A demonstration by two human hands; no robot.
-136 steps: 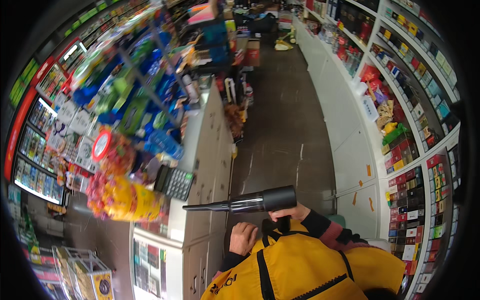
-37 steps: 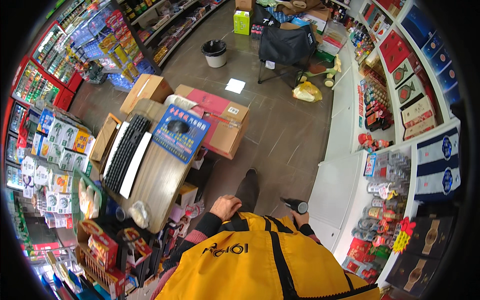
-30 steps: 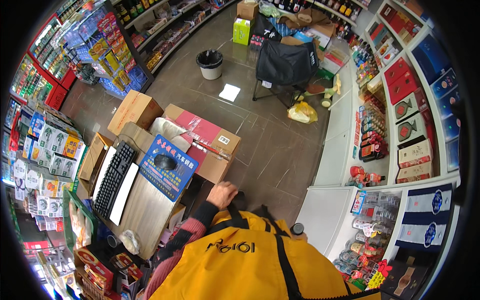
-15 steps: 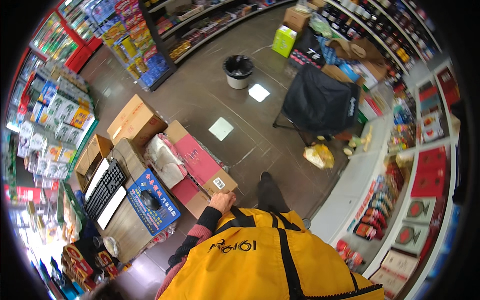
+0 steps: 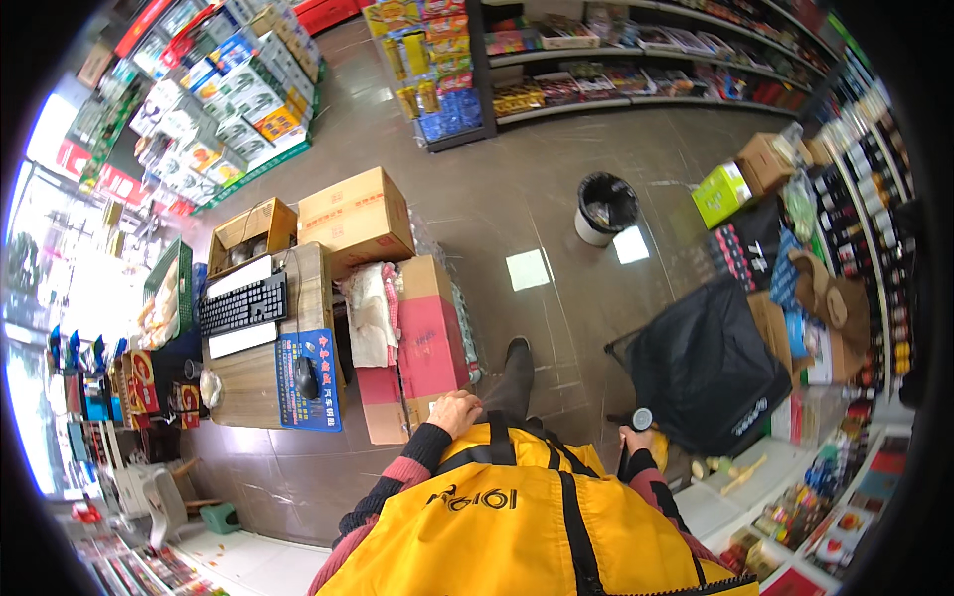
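Note:
My left hand (image 5: pixel 455 412), with its fingers curled together, is at the near corner of a pink and brown cardboard box (image 5: pixel 427 333). Whether something sits inside those fingers is hidden. On the right, my right hand (image 5: pixel 636 438) is wrapped round a black handle-like thing with a round grey end (image 5: pixel 643 418); the rest of it is hidden behind my yellow apron (image 5: pixel 497 517). A crumpled white and red cloth (image 5: pixel 373 316) lies on the box. Just beyond my right hand stands a black folding chair (image 5: pixel 706 358).
To the left, a wooden desk (image 5: pixel 263 377) bears a keyboard (image 5: pixel 243 306), a blue mat (image 5: pixel 298 397) and a mouse (image 5: pixel 306 377). A closed carton (image 5: pixel 356 221) stands behind it. A lined bin (image 5: pixel 606 209) is on the floor ahead. Stocked shelves (image 5: pixel 646 50) run along the back.
The view has swung to the right, and the desk and boxes now appear more upright. My right hand has come into view holding the black thing. My left hand stays by the box corner.

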